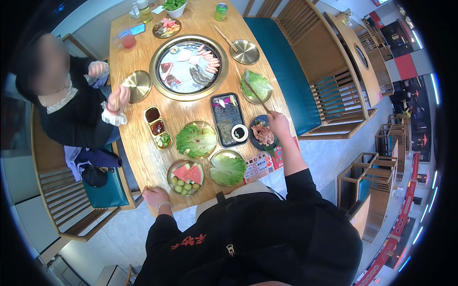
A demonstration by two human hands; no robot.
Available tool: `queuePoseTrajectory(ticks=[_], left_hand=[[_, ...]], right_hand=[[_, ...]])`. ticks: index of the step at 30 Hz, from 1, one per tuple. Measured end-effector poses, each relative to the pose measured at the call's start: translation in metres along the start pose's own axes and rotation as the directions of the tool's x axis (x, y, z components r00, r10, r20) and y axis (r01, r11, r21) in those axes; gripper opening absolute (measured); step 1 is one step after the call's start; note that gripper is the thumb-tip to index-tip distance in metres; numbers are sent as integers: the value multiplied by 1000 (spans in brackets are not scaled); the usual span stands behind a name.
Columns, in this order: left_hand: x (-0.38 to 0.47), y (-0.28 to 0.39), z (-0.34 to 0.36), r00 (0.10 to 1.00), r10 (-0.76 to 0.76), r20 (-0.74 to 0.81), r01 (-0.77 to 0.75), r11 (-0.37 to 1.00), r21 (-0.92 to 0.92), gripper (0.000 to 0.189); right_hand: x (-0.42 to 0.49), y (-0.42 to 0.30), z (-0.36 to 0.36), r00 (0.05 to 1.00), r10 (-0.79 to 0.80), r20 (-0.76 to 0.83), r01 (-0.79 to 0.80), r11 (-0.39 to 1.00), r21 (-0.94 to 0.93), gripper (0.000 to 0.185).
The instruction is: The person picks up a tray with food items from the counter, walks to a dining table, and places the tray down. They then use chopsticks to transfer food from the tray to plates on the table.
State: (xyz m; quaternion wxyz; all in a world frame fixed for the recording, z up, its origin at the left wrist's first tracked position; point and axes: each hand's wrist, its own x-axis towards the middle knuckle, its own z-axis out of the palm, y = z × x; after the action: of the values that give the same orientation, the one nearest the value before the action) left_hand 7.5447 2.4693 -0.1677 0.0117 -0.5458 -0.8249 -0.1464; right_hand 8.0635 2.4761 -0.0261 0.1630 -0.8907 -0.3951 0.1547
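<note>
My right hand (278, 123) is shut on a pair of chopsticks (260, 99), whose far ends reach over a lettuce leaf (258, 85) on a metal plate. What the tips hold, if anything, is too blurred to tell. Below that hand lies a dark blue plate with raw meat slices (263, 132). My left hand (156, 196) rests at the table's near left corner, beside a plate of watermelon wedges (188, 173) and green fruit. On the round grill (189, 68) lie shrimp (199, 75), sausages (212, 63) and pieces of meat.
Across the left edge sits another person (64, 96), one hand near a brass plate (136, 85). Two more lettuce plates, a black tray (227, 119) with a sauce cup, and a three-part sauce dish (157, 127) stand between. A can (221, 11) and drinks occupy the far end.
</note>
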Motion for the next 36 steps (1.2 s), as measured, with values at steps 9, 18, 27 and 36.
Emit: queuePoseTrajectory(ticks=[9,18,27,36], left_hand=[[2,5,-5,998,-55,44,56,998,-19,30],[3,5,-5,999,-34,42,34,999,-4,30],[2,10,-10,994,-81,67,82,996,-17,32],[3,9,-9,997,-61,52,63,998,-29,33]], right_hand=[[56,-92,84,922,-155,355,65,965,252,21],[87,-118,119,917,-155,368,141,988,64,25],[62,-142,93,944,-161,288,212,965,-155,25],[52,-155,98,924,-273,268,356,870,-342,23]])
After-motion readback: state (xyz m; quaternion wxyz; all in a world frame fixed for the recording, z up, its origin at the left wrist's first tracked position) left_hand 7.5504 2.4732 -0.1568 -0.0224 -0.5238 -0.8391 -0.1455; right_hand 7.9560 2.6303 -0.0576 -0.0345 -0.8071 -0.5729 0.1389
